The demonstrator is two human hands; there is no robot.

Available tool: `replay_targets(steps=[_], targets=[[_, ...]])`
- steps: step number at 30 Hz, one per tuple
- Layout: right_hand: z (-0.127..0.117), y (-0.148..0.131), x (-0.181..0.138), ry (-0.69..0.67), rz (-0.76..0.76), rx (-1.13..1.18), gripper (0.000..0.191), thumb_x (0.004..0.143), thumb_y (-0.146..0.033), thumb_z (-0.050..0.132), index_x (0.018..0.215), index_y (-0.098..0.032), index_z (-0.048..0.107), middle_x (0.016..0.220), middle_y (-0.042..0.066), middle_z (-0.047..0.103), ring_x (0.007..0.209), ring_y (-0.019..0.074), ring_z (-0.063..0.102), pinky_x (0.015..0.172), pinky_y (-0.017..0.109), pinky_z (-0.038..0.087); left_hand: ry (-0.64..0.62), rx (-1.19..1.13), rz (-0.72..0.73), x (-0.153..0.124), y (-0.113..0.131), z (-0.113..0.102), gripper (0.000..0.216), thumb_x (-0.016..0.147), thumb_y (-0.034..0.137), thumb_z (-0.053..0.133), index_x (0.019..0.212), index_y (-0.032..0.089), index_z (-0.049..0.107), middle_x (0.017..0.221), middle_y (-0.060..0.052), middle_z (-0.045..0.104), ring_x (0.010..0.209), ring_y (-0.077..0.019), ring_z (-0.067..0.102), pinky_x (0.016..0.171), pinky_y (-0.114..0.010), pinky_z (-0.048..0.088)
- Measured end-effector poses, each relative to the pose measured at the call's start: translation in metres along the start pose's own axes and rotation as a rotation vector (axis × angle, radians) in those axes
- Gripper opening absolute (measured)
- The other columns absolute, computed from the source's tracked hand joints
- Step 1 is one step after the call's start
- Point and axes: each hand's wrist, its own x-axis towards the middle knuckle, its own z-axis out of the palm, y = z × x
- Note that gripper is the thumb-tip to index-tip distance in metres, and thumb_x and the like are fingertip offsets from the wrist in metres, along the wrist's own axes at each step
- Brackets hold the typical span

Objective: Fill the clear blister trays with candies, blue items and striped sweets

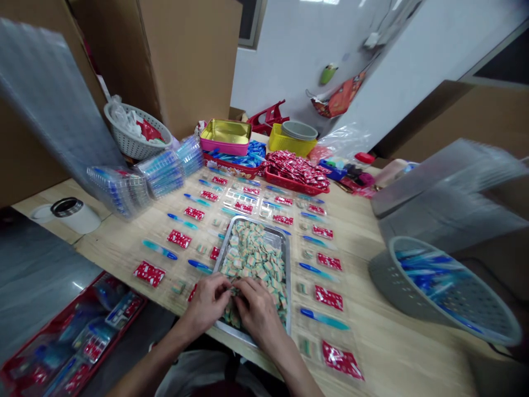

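Observation:
A metal tray (288, 286) lies at the front of the table, heaped with small green-and-beige square pieces (256, 251). Over its near left part, my left hand (210, 298) and my right hand (257, 304) come together with bent fingertips. Both pinch small pieces of that kind, mostly hidden by the fingers. Around the tray lie clear plastic blister trays in rows. Many hold a blue pen (324, 318), a red patterned packet (341, 359) and a small square piece (305, 346) in separate compartments.
A grey basket of blue pens (382, 273) stands at the right edge. Red packets fill a red tray (295, 171) at the back. Stacked clear blister trays (159, 173) and a white flask (78, 216) stand left. A red crate (124, 317) of packed sets sits below, left.

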Motion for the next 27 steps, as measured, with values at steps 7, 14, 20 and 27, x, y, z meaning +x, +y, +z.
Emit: replay_targets(steps=[7,14,20,27], targets=[[0.001,0.000,0.000,-0.009,0.009,0.026,0.026,0.082,-0.001,0.046,0.092,-0.021,0.059,0.089,0.003,0.064,0.083,0.0186,0.057,0.078,0.032,0.039,0.054,-0.056,-0.025,0.002,-0.007,0.008,0.012,0.073,0.012,0.050,0.071,0.017,0.060,0.071,0.000,0.056,0.066,-0.0129,0.056,0.060,-0.022,0.042],[0.000,0.000,0.001,-0.008,-0.001,-0.010,0.022,0.085,-0.006,0.047,0.090,-0.021,0.062,0.082,0.002,0.066,0.075,0.0177,0.059,0.076,0.032,0.040,0.023,-0.146,-0.034,0.001,-0.009,0.006,0.012,0.074,0.010,0.049,0.074,0.017,0.060,0.072,0.000,0.059,0.067,-0.0129,0.058,0.061,-0.021,0.045],[-0.002,-0.003,0.004,-0.020,0.024,0.011,0.023,0.084,-0.005,0.049,0.091,-0.022,0.063,0.088,0.003,0.065,0.081,0.0187,0.058,0.077,0.032,0.041,0.013,-0.270,-0.095,0.001,-0.011,0.007,0.010,0.075,0.012,0.046,0.078,0.017,0.055,0.069,0.002,0.057,0.061,-0.0127,0.059,0.058,-0.022,0.046],[0.003,0.001,0.002,-0.008,-0.006,0.064,0.025,0.083,-0.004,0.046,0.087,-0.023,0.062,0.086,0.003,0.063,0.079,0.0177,0.059,0.069,0.026,0.044,0.024,-0.249,-0.093,0.001,-0.015,0.012,0.015,0.065,0.006,0.046,0.072,0.018,0.053,0.068,0.002,0.054,0.065,-0.0131,0.056,0.058,-0.021,0.041]])
